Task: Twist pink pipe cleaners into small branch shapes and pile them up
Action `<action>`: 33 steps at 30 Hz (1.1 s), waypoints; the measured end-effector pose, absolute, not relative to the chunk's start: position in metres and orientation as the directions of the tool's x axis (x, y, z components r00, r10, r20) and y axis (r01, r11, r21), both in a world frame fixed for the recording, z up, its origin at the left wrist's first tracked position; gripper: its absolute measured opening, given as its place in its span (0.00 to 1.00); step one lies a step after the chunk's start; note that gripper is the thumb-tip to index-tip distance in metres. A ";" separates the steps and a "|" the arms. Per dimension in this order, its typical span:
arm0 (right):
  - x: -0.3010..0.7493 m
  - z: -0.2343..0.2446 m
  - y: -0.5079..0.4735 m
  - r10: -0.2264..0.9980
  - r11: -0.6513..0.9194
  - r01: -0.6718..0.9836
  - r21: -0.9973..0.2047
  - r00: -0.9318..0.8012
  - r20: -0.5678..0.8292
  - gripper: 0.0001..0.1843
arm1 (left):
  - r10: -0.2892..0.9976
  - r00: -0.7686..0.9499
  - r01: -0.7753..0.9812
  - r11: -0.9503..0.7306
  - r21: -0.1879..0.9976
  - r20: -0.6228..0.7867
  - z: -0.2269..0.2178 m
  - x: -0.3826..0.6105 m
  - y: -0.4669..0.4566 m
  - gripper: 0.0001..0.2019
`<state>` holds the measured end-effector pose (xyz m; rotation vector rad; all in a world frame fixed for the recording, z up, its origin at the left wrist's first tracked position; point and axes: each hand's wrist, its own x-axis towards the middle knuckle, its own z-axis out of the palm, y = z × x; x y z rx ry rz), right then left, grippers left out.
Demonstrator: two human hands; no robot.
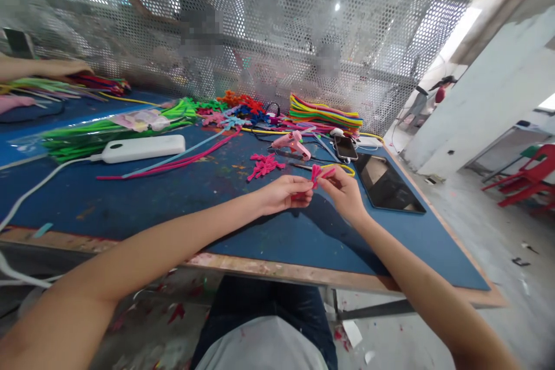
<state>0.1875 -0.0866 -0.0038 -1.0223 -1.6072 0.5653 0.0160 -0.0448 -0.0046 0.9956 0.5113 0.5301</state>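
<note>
Over the blue table top (130, 202) my left hand (284, 192) and my right hand (342, 188) meet, both pinching one small pink pipe-cleaner piece (318, 173). Their fingers are closed on it from either side. Just beyond the hands lies a little heap of bent pink pipe-cleaner pieces (263, 165). A pink glue gun (293, 143) rests a bit farther back.
A white power strip (141, 148), long pink and blue pipe cleaners (173, 163), green bundles (108, 130) and a coloured stack (325, 113) fill the back. A phone (346, 147) and a dark tablet (385, 185) lie right. Another person's arm (39, 67) rests far left. Perforated metal screen (277, 23) behind.
</note>
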 end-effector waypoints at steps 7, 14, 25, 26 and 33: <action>0.186 -0.008 -0.084 0.963 0.266 -0.035 -0.963 -0.033 0.267 0.10 | 0.615 0.773 -0.103 0.362 0.926 -0.154 -0.007 0.016 -0.043 0.10; 0.189 0.000 -0.089 0.951 0.283 -0.040 -0.958 -0.120 0.286 0.18 | 0.473 0.853 0.021 0.393 0.919 -0.221 -0.003 0.010 -0.042 0.12; 0.191 0.003 -0.087 0.967 0.235 -0.393 -0.889 0.003 0.255 0.17 | 0.503 0.857 -0.373 0.457 0.808 0.111 0.000 0.009 -0.042 0.19; 0.189 0.003 -0.088 0.970 0.215 -0.430 -0.877 -0.013 0.245 0.17 | 0.490 0.861 -0.379 0.442 0.813 0.135 0.000 0.009 -0.043 0.21; 0.181 -0.002 -0.093 0.951 0.234 -0.433 -0.871 -0.084 0.297 0.18 | 0.608 0.789 -0.340 0.315 0.886 0.087 -0.005 0.016 -0.051 0.09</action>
